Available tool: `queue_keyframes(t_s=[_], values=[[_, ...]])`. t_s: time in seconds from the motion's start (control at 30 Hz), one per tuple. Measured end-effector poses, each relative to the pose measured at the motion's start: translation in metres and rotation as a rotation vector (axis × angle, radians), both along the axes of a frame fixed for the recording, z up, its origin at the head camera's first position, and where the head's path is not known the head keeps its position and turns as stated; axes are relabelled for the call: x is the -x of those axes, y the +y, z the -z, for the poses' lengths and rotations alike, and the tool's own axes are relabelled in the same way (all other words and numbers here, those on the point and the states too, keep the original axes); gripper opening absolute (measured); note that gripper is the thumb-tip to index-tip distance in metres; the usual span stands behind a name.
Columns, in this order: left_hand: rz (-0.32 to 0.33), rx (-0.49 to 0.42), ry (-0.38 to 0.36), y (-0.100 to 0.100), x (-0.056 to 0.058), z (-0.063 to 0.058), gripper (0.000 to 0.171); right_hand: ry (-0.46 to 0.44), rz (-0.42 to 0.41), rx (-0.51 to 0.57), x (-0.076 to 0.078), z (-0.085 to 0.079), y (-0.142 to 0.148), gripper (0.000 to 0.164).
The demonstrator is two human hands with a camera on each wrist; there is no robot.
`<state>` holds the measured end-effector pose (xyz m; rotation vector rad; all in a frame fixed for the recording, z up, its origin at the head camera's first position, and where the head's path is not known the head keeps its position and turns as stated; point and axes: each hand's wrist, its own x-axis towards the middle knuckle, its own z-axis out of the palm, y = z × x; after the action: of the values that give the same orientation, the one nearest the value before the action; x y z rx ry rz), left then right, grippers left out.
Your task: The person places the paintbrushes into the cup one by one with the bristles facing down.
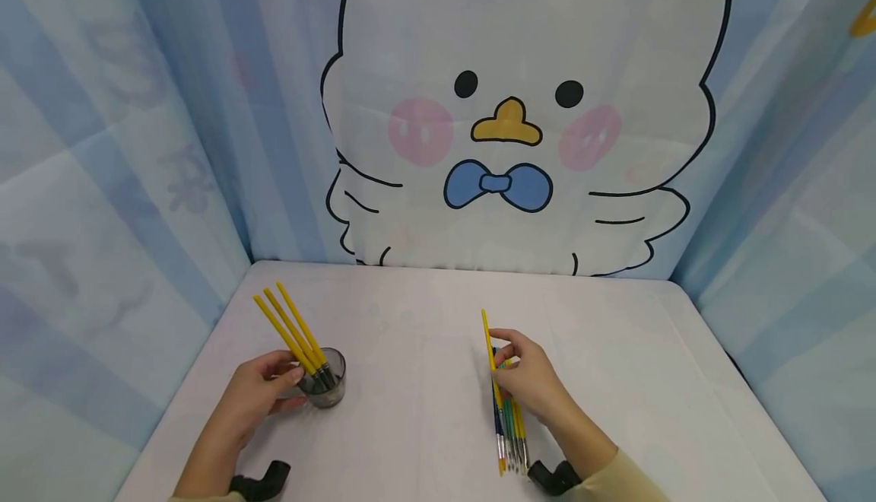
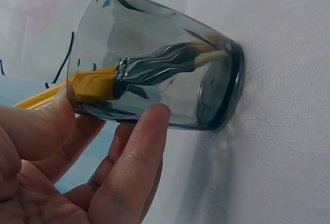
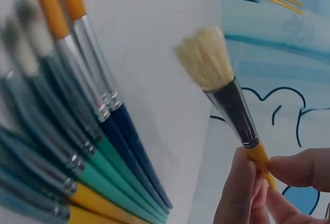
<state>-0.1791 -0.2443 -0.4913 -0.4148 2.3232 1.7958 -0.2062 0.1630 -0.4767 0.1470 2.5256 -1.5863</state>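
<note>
My left hand [image 1: 255, 394] holds a smoky glass cup [image 2: 170, 79] at the left of the table, with the thumb at its rim and fingers along its side. Three yellow-handled paintbrushes [image 1: 290, 325] lean in the cup, bristles down. To the right, my right hand [image 1: 535, 380] pinches another yellow-handled paintbrush [image 3: 233, 111] between thumb and fingers, near the metal ferrule. Its pale, wide bristles stand free of the other brushes in the right wrist view. Beneath that hand lies a row of paintbrushes [image 3: 116, 154] with blue, green and yellow handles.
A white cloth covers the table [image 1: 411, 426]. Behind it hangs a curtain [image 1: 520, 236] printed with a white bird in a blue bow tie. Striped blue curtains [image 1: 123, 182] close off both sides. Black wrist mounts [image 1: 263, 481] sit at both wrists.
</note>
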Motion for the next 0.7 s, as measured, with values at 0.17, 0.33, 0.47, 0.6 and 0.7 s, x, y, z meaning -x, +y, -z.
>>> queue_keyframes(t_s=[0.17, 0.33, 0.47, 0.6, 0.7], values=[[0.004, -0.004, 0.000, 0.000, 0.000, 0.001, 0.045, 0.026, -0.016, 0.071, 0.003, -0.003, -0.015, 0.063], [0.005, 0.000, 0.001, 0.000, -0.001, 0.000, 0.045, 0.077, -0.041, 0.131, 0.008, -0.005, -0.031, 0.065], [-0.001, 0.001, -0.002, 0.000, -0.002, 0.000, 0.044, 0.117, -0.064, 0.171, 0.013, -0.010, -0.045, 0.067], [-0.010, 0.004, -0.010, 0.000, -0.002, 0.001, 0.044, 0.150, -0.077, 0.221, 0.016, -0.016, -0.059, 0.069], [-0.006, 0.004, -0.008, 0.000, -0.002, 0.001, 0.044, 0.166, -0.082, 0.250, 0.018, -0.018, -0.070, 0.071]])
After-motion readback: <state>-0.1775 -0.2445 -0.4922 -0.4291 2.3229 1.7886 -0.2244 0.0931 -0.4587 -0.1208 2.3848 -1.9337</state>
